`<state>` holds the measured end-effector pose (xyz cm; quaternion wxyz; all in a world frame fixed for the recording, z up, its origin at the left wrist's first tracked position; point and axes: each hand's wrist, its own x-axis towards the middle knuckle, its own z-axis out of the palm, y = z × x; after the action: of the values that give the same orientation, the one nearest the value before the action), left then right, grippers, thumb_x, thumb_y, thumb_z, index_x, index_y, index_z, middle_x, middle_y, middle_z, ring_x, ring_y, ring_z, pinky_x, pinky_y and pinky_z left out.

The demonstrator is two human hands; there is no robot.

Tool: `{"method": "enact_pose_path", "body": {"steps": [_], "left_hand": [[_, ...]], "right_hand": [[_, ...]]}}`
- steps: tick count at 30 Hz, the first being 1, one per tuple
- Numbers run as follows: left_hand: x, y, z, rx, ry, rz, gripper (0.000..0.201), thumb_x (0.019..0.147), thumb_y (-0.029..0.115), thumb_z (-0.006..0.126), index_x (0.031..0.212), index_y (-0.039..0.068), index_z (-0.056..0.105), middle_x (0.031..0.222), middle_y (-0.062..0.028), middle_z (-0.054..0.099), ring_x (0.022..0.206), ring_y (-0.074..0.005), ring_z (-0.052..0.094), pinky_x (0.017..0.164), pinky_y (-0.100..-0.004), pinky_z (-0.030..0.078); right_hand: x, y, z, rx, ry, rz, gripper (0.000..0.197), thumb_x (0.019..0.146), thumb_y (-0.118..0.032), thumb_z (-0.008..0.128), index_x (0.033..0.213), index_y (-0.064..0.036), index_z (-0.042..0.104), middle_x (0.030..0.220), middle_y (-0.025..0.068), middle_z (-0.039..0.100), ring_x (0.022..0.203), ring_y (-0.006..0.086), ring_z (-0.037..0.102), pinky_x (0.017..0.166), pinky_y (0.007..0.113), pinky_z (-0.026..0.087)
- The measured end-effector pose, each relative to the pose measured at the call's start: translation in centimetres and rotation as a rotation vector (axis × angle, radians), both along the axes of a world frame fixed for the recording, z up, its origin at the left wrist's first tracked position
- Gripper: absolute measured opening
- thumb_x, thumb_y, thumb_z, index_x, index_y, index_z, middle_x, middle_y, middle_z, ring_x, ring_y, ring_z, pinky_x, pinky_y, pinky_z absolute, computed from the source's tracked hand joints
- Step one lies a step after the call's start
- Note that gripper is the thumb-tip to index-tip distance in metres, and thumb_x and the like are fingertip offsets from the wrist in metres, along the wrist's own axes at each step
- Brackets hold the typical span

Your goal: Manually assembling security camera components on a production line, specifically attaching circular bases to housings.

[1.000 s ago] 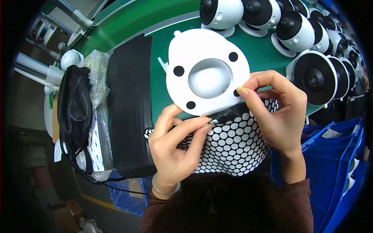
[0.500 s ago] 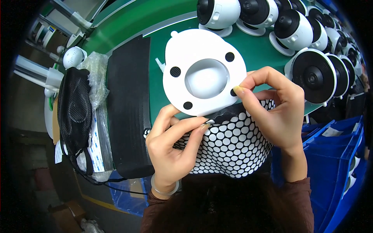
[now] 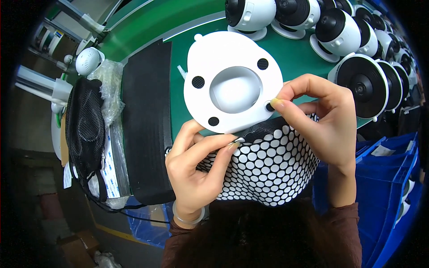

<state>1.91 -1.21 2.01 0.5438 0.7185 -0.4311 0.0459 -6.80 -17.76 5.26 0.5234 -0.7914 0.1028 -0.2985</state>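
Note:
A white rounded base (image 3: 200, 58) lies on the green table in front of me, with a wide oval recess (image 3: 236, 90) in its middle. Several round black textured pads (image 3: 262, 64) sit around this recess. At the lower right pad (image 3: 269, 106), my right hand (image 3: 319, 118) is closed, thumb and index finger pinched on it against the base. My left hand (image 3: 196, 167) pinches a small dark-and-pale piece (image 3: 239, 140) just below the base. Both hands rest over a black sheet covered in white dots (image 3: 272, 165), which bulges over the table's near edge.
Black-and-white round cameras (image 3: 337, 33) crowd the far right of the green table (image 3: 178, 107). Left of the base lies a black mat (image 3: 147, 120), then bubble wrap (image 3: 111, 87) and a black mesh pouch (image 3: 85, 129). Blue bins (image 3: 380, 192) stand at the lower right.
The white base has shifted slightly left and up, and my left hand slightly left. My right hand has edged right, its fingertips still at the lower right pad.

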Motion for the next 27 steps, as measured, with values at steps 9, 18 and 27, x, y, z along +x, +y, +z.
{"method": "enact_pose_path", "body": {"steps": [9,18,27], "left_hand": [[-0.2,-0.1,0.1,0.008,0.010,0.017,0.019,0.063,-0.007,0.068,0.081,-0.001,0.067,0.092,-0.0117,0.060,0.053,-0.0072,0.048,0.048,-0.0188,0.037],[0.0,-0.1,0.2,0.025,-0.026,0.020,0.018,0.064,-0.008,0.066,0.080,-0.002,0.067,0.091,-0.0114,0.059,0.057,-0.0095,0.052,0.051,-0.0197,0.040],[-0.1,0.2,0.1,-0.007,0.047,0.009,0.016,0.064,-0.008,0.067,0.080,-0.003,0.066,0.091,-0.0122,0.060,0.066,-0.0132,0.059,0.058,-0.0215,0.045]], "right_hand": [[0.0,0.5,-0.5,-0.132,-0.060,-0.065,0.008,0.074,0.002,0.064,0.081,0.0042,0.062,0.080,0.0078,0.062,0.072,0.0094,0.060,0.062,0.019,0.052],[0.1,0.9,-1.0,-0.157,-0.061,-0.097,0.005,0.073,0.002,0.065,0.077,0.0021,0.062,0.079,0.0063,0.063,0.072,0.0092,0.060,0.063,0.020,0.052],[0.3,-0.1,-1.1,0.234,-0.035,0.068,0.020,0.076,0.002,0.063,0.094,0.0073,0.056,0.080,0.0075,0.062,0.071,0.0095,0.060,0.060,0.018,0.051]]}}
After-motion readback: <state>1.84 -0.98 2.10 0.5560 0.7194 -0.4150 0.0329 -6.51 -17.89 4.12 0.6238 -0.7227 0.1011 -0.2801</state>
